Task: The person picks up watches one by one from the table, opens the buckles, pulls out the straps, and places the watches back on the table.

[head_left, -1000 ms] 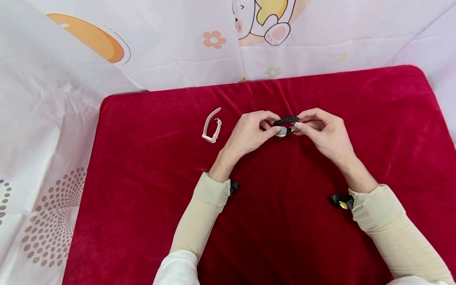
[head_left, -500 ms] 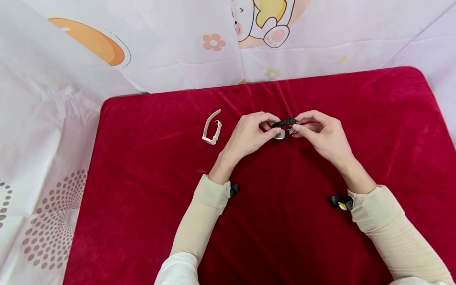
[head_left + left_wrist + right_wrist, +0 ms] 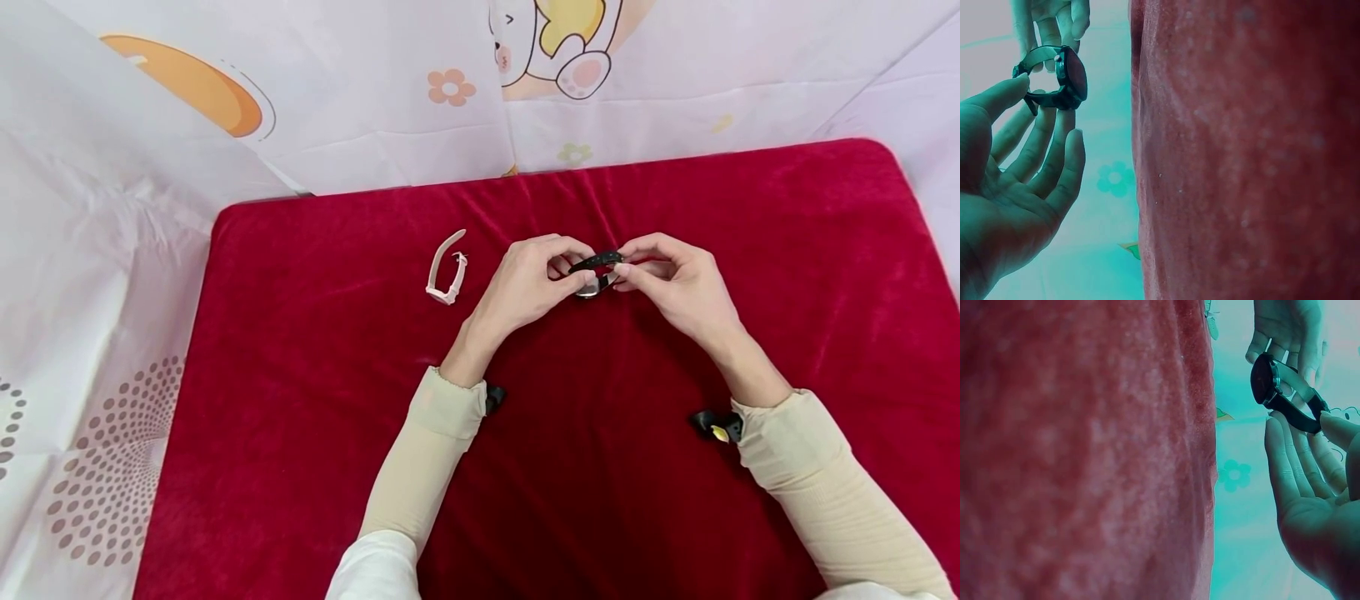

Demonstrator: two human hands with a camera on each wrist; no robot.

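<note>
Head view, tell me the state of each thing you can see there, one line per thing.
Black watch: held above the cloth, strap looped, pinched from both sides.
Left hand: pinching the watch.
Right hand: pinching the strap.
White watch: lying untouched on the red cloth, strap unfastened.

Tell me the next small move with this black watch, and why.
Probably feed the strap end on through the buckle: both the left hand and the right hand pinch the black watch above the red cloth, its strap looped round.
</note>
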